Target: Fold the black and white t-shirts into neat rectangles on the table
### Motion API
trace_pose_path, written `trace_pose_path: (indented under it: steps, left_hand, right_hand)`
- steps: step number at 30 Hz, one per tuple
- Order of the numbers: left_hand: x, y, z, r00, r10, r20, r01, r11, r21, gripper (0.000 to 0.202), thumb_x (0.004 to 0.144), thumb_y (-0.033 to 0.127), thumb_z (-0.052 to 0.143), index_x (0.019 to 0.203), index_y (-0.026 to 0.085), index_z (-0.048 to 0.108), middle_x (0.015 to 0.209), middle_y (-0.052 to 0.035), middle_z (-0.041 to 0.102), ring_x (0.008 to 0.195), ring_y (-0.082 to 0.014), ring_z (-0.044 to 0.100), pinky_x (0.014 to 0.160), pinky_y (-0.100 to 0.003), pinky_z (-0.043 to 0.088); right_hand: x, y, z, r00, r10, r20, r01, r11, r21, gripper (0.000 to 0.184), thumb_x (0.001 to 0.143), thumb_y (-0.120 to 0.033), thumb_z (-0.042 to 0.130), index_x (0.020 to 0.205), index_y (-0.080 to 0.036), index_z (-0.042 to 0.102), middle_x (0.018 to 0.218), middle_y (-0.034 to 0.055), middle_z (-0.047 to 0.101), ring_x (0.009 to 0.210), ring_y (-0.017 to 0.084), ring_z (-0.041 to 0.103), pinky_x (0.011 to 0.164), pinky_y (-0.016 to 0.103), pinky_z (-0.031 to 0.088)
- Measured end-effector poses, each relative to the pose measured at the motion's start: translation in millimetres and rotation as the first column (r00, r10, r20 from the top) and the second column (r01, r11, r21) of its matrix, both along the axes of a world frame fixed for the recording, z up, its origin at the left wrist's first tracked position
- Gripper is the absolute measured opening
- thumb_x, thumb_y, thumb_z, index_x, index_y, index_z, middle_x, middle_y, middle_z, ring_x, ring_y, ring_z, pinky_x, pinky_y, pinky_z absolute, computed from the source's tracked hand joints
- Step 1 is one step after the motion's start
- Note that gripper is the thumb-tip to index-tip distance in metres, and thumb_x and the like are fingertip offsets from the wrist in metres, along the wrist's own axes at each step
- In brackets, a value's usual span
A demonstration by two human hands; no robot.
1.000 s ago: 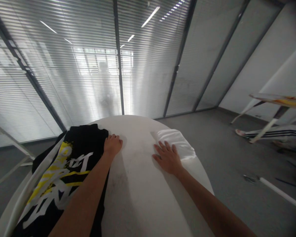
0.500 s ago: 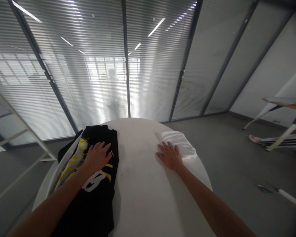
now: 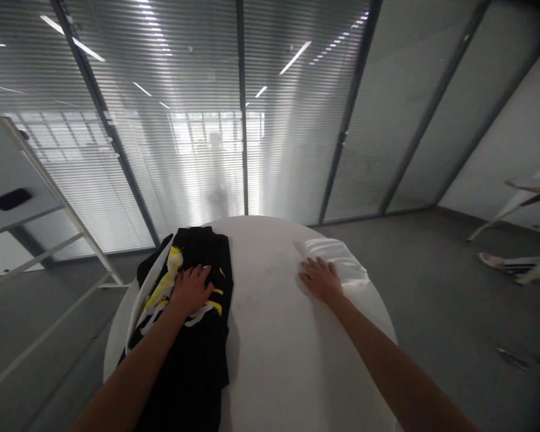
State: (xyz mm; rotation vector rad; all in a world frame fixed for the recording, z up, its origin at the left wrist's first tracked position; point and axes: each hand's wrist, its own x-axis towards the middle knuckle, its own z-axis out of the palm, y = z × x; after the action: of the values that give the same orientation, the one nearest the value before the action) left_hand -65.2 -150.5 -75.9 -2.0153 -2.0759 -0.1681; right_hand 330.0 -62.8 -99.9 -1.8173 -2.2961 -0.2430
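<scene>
A black garment (image 3: 184, 378) with a yellow and white print lies along the left side of a round white table (image 3: 270, 336). My left hand (image 3: 192, 292) rests palm down on the printed part, its fingers apart and gripping nothing. To the right, a folded white cloth (image 3: 342, 259) lies near the table's far right edge. Against its near left corner sits my right hand (image 3: 321, 281), palm down with the fingers stretched out. Its fingertips reach the cloth's edge and the tabletop. Both forearms come in from the bottom of the view.
Beyond the table stands a glass partition with blinds (image 3: 198, 174). On the left is a whiteboard stand (image 3: 87, 240) with a dark eraser-like object (image 3: 11, 199) on its board. A person's foot (image 3: 492, 260) shows at the right, near another table's leg (image 3: 537, 267).
The view has turned a little to the left, so everything sits further right and more of the whiteboard stand shows. Both hands stay on the same spots, with their fingers slightly less spread.
</scene>
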Motion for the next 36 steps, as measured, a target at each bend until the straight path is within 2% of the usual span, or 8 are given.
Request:
trace_pose_path:
  steps: [3,6,12,16,20,25,31,36]
  left_hand:
    - [0,-1,0.4,0.999,-0.043,-0.012,0.044,0.999,0.025,0.058,0.091,0.038,0.041,0.148,0.032,0.035,0.142,-0.0123,0.049,0.126,-0.0338,0.045,0.101,-0.055,0.032]
    - [0,-1,0.2,0.995,-0.098,-0.022,0.098,0.995,0.010,0.053,0.091,0.034,0.041,0.143,0.039,0.041,0.141,-0.0099,0.049,0.126,-0.0335,0.045,0.100,-0.056,0.031]
    - [-1,2,1.6,0.994,-0.097,0.041,0.096,0.995,0.026,0.045,0.088,0.034,0.045,0.131,0.024,0.055,0.137,-0.0103,0.055,0.125,-0.0327,0.046,0.101,-0.053,0.031]
    - [-5,2,10.4,0.996,0.043,0.075,-0.050,0.994,0.094,0.036,0.089,0.032,0.043,0.118,0.019,0.060,0.109,-0.0118,0.069,0.106,-0.0289,0.059,0.095,-0.046,0.037]
    - [-12,-1,18.2,0.970,0.189,0.150,-0.216,0.958,0.187,0.039,0.095,0.038,0.030,0.105,0.020,0.063,0.088,-0.0095,0.070,0.091,-0.0272,0.064,0.086,-0.041,0.041]
    - [-16,-1,17.9,0.924,0.285,0.256,-0.344,0.910,0.229,0.040,0.089,0.052,0.041,0.103,0.020,0.062,0.090,-0.0095,0.070,0.093,-0.0289,0.064,0.085,-0.039,0.043]
    - [-13,1,18.8,0.926,0.295,0.236,-0.339,0.925,0.172,0.032,0.082,0.033,0.051,0.110,0.022,0.059,0.102,-0.0091,0.069,0.102,-0.0295,0.061,0.092,-0.043,0.040]
    - [-12,1,18.0,0.943,0.262,0.203,-0.294,0.945,0.145,0.034,0.084,0.032,0.050,0.116,0.021,0.056,0.113,-0.0099,0.067,0.110,-0.0301,0.057,0.095,-0.044,0.037]
  right_hand:
    - [2,3,-3.9,1.000,0.004,-0.012,-0.004,1.000,0.010,0.045,0.096,-0.044,0.038,0.135,-0.028,0.053,0.147,0.0054,0.044,0.139,0.028,0.026,0.112,0.049,0.011]
    - [3,5,-6.5,0.999,0.020,-0.043,-0.019,0.999,0.040,0.044,0.095,-0.044,0.039,0.133,-0.026,0.055,0.145,0.0058,0.047,0.138,0.029,0.027,0.111,0.047,0.009]
    - [4,5,-6.2,0.996,0.026,-0.085,-0.022,0.999,0.042,0.043,0.094,-0.043,0.042,0.130,-0.025,0.058,0.143,0.0083,0.049,0.137,0.029,0.030,0.110,0.045,0.011]
    - [4,4,-4.8,0.994,0.022,-0.104,-0.017,0.999,0.048,0.041,0.094,-0.040,0.042,0.129,-0.025,0.059,0.142,0.0081,0.051,0.137,0.027,0.031,0.111,0.043,0.010]
    - [4,3,-3.1,0.992,0.022,-0.121,-0.016,0.999,0.045,0.041,0.094,-0.039,0.043,0.129,-0.024,0.059,0.141,0.0075,0.052,0.136,0.026,0.032,0.111,0.042,0.010]
    - [5,3,-3.3,0.991,0.031,-0.129,-0.024,0.998,0.062,0.040,0.094,-0.039,0.043,0.127,-0.024,0.060,0.140,0.0073,0.052,0.136,0.026,0.034,0.111,0.041,0.012]
    - [8,6,-9.6,0.992,0.044,-0.118,-0.032,0.994,0.102,0.038,0.094,-0.037,0.043,0.124,-0.023,0.062,0.138,0.0057,0.055,0.134,0.026,0.037,0.111,0.043,0.015]
    - [12,9,-15.7,0.994,0.068,-0.091,-0.054,0.987,0.150,0.036,0.094,-0.035,0.043,0.121,-0.023,0.063,0.135,0.0037,0.058,0.132,0.025,0.041,0.110,0.044,0.020]
